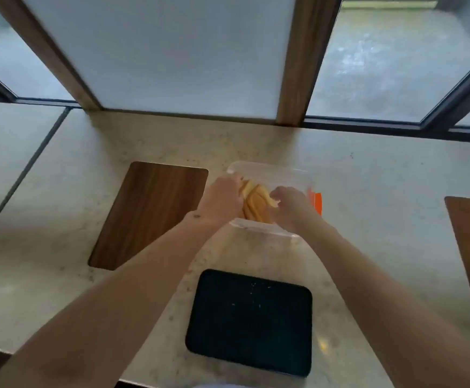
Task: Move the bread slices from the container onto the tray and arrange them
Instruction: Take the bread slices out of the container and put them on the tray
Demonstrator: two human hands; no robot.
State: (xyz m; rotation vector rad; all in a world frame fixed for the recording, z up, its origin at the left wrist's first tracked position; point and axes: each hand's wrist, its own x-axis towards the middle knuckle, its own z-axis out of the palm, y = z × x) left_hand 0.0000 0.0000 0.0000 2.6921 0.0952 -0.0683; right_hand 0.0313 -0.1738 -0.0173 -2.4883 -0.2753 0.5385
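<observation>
Bread slices (256, 201) sit in clear container (267, 175), far of empty black tray (249, 322). Left hand (222, 198) and right hand (291, 205) both inside, fingers curled, apparently gripping slices; blurred.

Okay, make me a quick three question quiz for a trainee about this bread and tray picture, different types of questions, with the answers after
1. True or false: bread slices already lie on the black tray.
2. Where are both hands? A) on the tray B) in the clear container C) on the wooden board
3. Fill in: the tray sits ____ the person than the container does.

Key
1. False: it holds only a few crumbs.
2. B: the left hand and right hand are at the bread slices inside it.
3. Nearer.
</observation>
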